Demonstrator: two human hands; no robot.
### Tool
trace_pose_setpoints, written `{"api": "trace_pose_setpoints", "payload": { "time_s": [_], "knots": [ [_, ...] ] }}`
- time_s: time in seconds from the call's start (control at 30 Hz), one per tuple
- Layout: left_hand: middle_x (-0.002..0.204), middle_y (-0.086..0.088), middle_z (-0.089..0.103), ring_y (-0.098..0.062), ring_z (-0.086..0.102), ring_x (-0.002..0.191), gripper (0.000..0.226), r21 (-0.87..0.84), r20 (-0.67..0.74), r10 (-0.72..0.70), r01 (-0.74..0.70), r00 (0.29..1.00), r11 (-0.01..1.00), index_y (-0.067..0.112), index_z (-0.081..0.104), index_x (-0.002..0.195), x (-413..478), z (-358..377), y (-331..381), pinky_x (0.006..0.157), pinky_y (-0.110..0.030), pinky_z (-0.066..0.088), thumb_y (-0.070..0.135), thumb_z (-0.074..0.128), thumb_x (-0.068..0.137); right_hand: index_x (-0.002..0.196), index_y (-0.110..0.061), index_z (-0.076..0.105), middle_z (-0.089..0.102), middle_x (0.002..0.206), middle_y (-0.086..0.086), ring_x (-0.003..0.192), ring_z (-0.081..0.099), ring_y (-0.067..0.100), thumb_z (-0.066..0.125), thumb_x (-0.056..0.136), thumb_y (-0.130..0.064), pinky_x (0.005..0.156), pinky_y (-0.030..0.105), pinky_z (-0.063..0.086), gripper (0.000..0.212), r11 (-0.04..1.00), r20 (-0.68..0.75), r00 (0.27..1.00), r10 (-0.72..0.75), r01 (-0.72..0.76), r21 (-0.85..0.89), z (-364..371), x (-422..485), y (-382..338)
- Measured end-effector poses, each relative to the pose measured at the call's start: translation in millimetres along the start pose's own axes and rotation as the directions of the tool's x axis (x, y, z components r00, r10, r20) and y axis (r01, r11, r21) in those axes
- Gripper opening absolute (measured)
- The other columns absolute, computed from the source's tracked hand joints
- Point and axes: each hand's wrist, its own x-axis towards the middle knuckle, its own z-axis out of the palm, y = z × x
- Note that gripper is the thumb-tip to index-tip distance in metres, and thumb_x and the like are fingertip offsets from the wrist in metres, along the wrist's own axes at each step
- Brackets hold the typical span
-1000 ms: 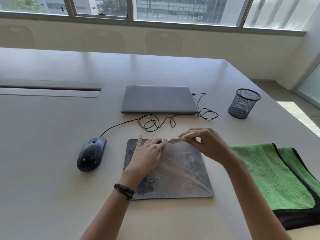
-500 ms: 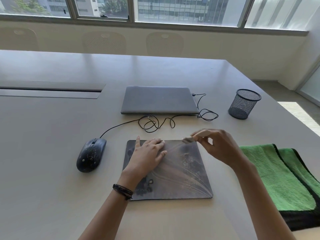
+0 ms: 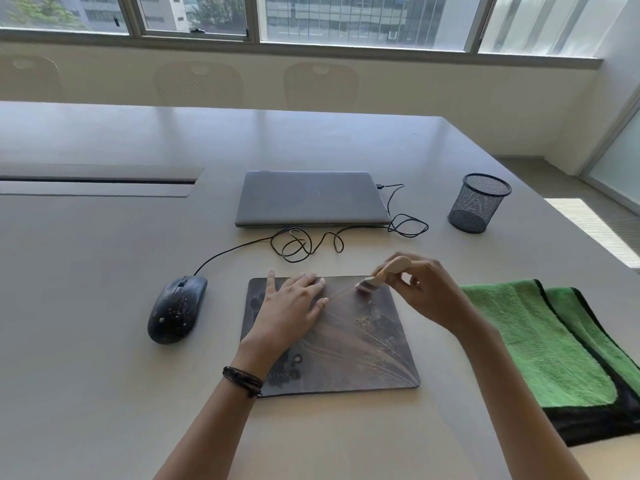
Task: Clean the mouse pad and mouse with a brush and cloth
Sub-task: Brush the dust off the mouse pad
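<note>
The grey table [image 3: 104,306] carries a mouse pad [image 3: 349,344], mouse [image 3: 176,308], closed laptop [image 3: 311,197], mesh cup [image 3: 479,202] and green cloth [image 3: 547,344].

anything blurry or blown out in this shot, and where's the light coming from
Head view: the brush tip is motion-blurred in the right hand; the left hand on the mouse pad is sharp. Daylight enters from the windows, with an overexposed sun patch on the floor at right. Wide-angle lens bends the table edges.

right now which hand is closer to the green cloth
Right. The right hand holds the brush just left of the green cloth; the left hand lies flat on the mouse pad, farther away.
</note>
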Motion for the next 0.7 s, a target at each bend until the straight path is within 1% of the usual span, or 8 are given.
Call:
{"api": "trace_pose_setpoints", "payload": {
  "time_s": [0.07,0.17,0.2,0.27,0.43,0.5,0.6,0.7],
  "knots": [
    [0.149,0.009,0.032,-0.010,0.025,0.140,0.046,0.003,-0.002,-0.001,0.001,1.000,1.000,0.026,0.034,0.142,-0.2,-0.5,0.5,0.115,-0.055,-0.003,0.042,0.032,0.098,0.078,-0.011,0.071,0.071,0.083,-0.004,0.068,0.059,0.000,0.066,0.083,-0.003,0.057,0.008,0.035,0.011,0.997,0.060,0.998,-0.027,0.022,0.068,1.9,-3.0,-2.5],
    [0.150,0.008,0.031,-0.011,0.024,0.140,0.048,0.011,0.009,-0.002,0.002,1.000,1.000,0.026,0.032,0.143,-0.5,-0.7,1.2,0.115,-0.055,-0.002,0.042,0.032,0.098,0.081,-0.010,0.073,0.072,0.084,0.000,0.069,0.063,0.018,0.066,0.083,-0.003,0.054,0.024,0.044,0.010,0.988,0.151,0.988,-0.034,0.010,0.156,-1.9,-8.3,-8.7],
    [0.151,0.007,0.030,-0.011,0.023,0.141,0.048,0.014,0.010,-0.001,0.001,1.000,1.000,0.027,0.031,0.143,-0.6,-0.7,1.4,0.115,-0.055,-0.002,0.042,0.032,0.098,0.084,-0.010,0.074,0.072,0.085,0.001,0.069,0.062,0.020,0.065,0.084,-0.005,0.055,0.025,0.044,0.010,0.986,0.171,0.985,-0.035,0.006,0.169,-4.4,-9.6,-10.3],
    [0.151,0.007,0.030,-0.011,0.023,0.141,0.048,0.016,0.009,0.001,-0.001,1.000,1.000,0.027,0.031,0.143,-0.8,-0.8,1.8,0.115,-0.054,-0.003,0.042,0.032,0.098,0.086,-0.009,0.074,0.072,0.085,0.002,0.068,0.061,0.018,0.065,0.084,-0.004,0.056,0.024,0.044,0.011,0.984,0.149,0.988,-0.040,0.012,0.180,-8.4,-10.1,-12.8],
    [0.150,0.007,0.031,-0.011,0.025,0.140,0.048,0.019,-0.001,0.003,-0.003,1.000,1.000,0.027,0.031,0.143,-1.3,-0.8,2.4,0.115,-0.051,-0.004,0.042,0.032,0.098,0.082,-0.010,0.073,0.071,0.086,-0.004,0.077,0.064,0.007,0.065,0.081,0.004,0.060,0.016,0.047,0.015,0.988,-0.057,0.998,-0.038,0.046,0.145,-3.1,-3.2,-13.2],
    [0.151,0.006,0.031,-0.011,0.025,0.140,0.047,0.015,-0.007,0.003,-0.003,1.000,1.000,0.027,0.031,0.143,-1.5,-0.6,2.4,0.115,-0.051,-0.004,0.041,0.032,0.098,0.080,-0.008,0.073,0.071,0.086,-0.005,0.077,0.065,0.006,0.066,0.080,0.003,0.062,0.014,0.049,0.014,0.988,-0.057,0.998,-0.036,0.044,0.148,4.6,-2.7,-10.6],
    [0.151,0.007,0.031,-0.011,0.024,0.140,0.047,0.018,-0.008,0.005,-0.005,1.000,1.000,0.027,0.031,0.143,-1.3,-0.8,2.3,0.115,-0.051,-0.003,0.041,0.032,0.098,0.080,-0.009,0.072,0.071,0.085,-0.006,0.076,0.066,0.002,0.066,0.080,0.001,0.064,0.018,0.052,0.013,0.973,0.006,0.998,-0.054,0.052,0.226,11.7,-6.0,-9.5],
    [0.150,0.007,0.031,-0.011,0.024,0.140,0.047,0.015,-0.004,0.004,-0.004,1.000,1.000,0.026,0.031,0.143,-1.3,-1.1,2.4,0.115,-0.051,-0.003,0.040,0.032,0.098,0.081,-0.023,0.070,0.072,0.088,-0.007,0.076,0.069,0.010,0.066,0.081,-0.002,0.064,0.027,0.056,0.021,0.950,0.075,0.995,-0.060,0.034,0.312,8.1,-10.0,-13.3]
  ]
}}
